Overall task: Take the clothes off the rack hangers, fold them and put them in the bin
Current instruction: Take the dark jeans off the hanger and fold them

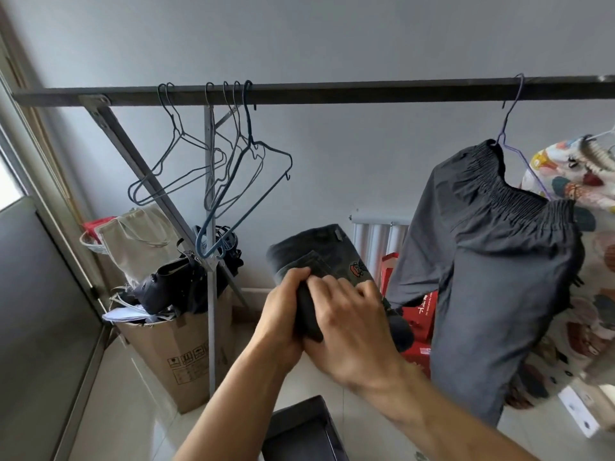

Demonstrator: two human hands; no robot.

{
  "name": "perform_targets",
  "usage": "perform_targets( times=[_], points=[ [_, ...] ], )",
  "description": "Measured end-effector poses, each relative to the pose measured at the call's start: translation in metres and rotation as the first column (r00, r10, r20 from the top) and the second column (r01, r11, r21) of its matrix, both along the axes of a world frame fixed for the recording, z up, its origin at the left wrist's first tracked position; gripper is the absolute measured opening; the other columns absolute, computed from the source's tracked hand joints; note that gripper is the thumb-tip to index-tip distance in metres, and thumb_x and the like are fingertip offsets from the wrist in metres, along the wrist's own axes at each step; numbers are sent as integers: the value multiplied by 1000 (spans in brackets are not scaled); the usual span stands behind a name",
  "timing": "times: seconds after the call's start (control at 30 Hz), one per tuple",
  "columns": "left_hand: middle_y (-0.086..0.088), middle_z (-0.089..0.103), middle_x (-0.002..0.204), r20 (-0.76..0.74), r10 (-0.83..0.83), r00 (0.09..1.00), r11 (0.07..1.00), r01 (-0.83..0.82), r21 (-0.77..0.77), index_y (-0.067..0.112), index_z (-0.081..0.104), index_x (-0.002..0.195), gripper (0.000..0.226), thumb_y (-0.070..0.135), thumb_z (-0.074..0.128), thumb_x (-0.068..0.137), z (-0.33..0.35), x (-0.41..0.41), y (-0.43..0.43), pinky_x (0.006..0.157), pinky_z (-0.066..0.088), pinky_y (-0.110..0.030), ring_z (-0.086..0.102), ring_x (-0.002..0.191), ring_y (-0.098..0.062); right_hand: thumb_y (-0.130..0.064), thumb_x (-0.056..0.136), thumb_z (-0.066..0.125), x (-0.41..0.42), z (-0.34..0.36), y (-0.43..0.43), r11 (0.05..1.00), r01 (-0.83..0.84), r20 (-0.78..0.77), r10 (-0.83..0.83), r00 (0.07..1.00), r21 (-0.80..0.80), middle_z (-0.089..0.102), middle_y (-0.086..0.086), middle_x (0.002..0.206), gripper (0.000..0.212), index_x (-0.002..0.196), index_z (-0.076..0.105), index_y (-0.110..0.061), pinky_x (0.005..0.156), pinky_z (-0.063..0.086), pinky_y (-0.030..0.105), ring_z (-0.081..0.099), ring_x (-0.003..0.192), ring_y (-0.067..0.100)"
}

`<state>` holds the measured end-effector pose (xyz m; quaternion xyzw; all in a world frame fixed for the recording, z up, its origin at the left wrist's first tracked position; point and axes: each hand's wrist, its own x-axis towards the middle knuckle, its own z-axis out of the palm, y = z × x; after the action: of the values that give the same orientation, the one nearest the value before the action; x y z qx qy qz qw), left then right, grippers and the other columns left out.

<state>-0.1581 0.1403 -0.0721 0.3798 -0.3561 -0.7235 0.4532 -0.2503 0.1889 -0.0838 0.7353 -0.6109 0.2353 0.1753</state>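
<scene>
A pale grey wall [332, 38] and a glossy tiled floor frame a dark rack bar [366, 93] that runs across a cluttered corner, where a cardboard box [179, 354] of odds and ends stands by the rack's leg. In mid-air in front of the bar, a person's left hand [283, 314] and right hand [349, 317] both clamp a pair of dark jeans [316, 247]. The fingers curl round the bundle, which is already doubled over (an embroidered patch shows on the upper face). The jeans are off their hanger and held above and beyond the dark bin [299, 424], whose near corner shows at the bottom edge. What lies inside it cannot be made out.

A cluster of empty hangers [248, 124] at the bar's left end suggests several garments are already down. Work remains. Grey trousers [492, 261] hang from a purple hanger [509, 118] at the right, and a patterned cloth [565, 181] hangs just beyond them. By these signs the job is well under way, with this fold to finish and at least two pieces to go.
</scene>
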Motion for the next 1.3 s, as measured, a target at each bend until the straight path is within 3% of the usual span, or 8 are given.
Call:
perform_targets(
  times=[0.17, 0.37, 0.53, 0.6, 0.9, 1.07, 1.17, 1.3],
  points=[
    [-17, 73, 82, -180, -81, 980, 995, 90, 44, 4, 77, 78, 37, 32, 53, 83, -12, 22, 1, 73, 53, -38, 71, 68, -26, -71, 84, 44, -23, 3, 11, 961, -259, 508, 176, 843, 97, 41, -20, 111, 72, 143, 31, -33, 92, 41, 26, 46, 100, -1],
    [-18, 73, 88, -344, -100, 934, 993, 112, 18, 3, 78, 83, 38, 31, 62, 66, -24, 36, 6, 66, 61, -40, 72, 74, -29, -86, 69, 46, -70, -2, -13, 990, -49, 698, -57, 714, 131, 43, -9, 117, 84, 131, 44, -30, 90, 51, 32, 54, 110, 14],
    [-14, 72, 76, -423, -25, 906, 997, 56, 61, 3, 78, 73, 38, 28, 48, 74, -39, 29, 7, 57, 60, -37, 71, 64, -26, -56, 66, 78, -87, -5, -16, 705, -663, 952, -302, 42, 253, 73, 15, 104, 58, 105, 70, -15, 80, 59, 42, 72, 91, 30],
    [-15, 72, 78, -419, -17, 908, 992, 66, 103, 2, 78, 75, 42, 29, 45, 79, -46, 27, 6, 59, 61, -37, 71, 65, -27, -39, 69, 78, -91, -16, -16, 625, -759, 931, -359, -72, 183, 73, 20, 99, 38, 95, 75, -11, 67, 59, 36, 72, 82, 31],
    [-9, 73, 113, 230, -48, 972, 971, -8, 238, 15, 67, 120, 70, 67, 68, 73, -122, 44, -25, 97, 52, -42, 70, 105, -24, -23, 73, 71, -66, -96, -56, 845, -490, 930, -329, -161, 214, 74, 15, 87, 29, 96, 69, -4, 58, 56, 29, 72, 72, 26],
    [8, 64, 113, 774, 264, 576, 951, -290, -109, 30, 41, 113, 90, 76, 78, 45, -176, 40, -42, 92, 53, -42, 65, 102, -17, -38, 84, 67, -27, -155, -83, 828, -475, 901, -409, -148, 298, 75, -1, 104, 34, 115, 67, -23, 79, 58, 33, 72, 97, 17],
    [9, 61, 112, 851, 286, 441, 944, -284, -170, 35, 35, 115, 90, 77, 76, 47, -203, 47, -54, 90, 51, -44, 63, 99, -20, -41, 68, 76, -12, -196, -94, 829, -377, 869, -482, -108, 413, 77, 3, 96, 42, 103, 71, -19, 84, 58, 41, 73, 91, 23],
    [4, 65, 101, 763, 288, 579, 931, -356, -81, 26, 44, 112, 73, 64, 80, 61, -265, 65, -78, 79, 53, -33, 65, 89, -13, -27, 78, 76, -9, -255, -108, 827, -293, 844, -526, -100, 480, 74, 4, 77, 20, 85, 73, -8, 61, 54, 23, 69, 66, 10]
  ],
)
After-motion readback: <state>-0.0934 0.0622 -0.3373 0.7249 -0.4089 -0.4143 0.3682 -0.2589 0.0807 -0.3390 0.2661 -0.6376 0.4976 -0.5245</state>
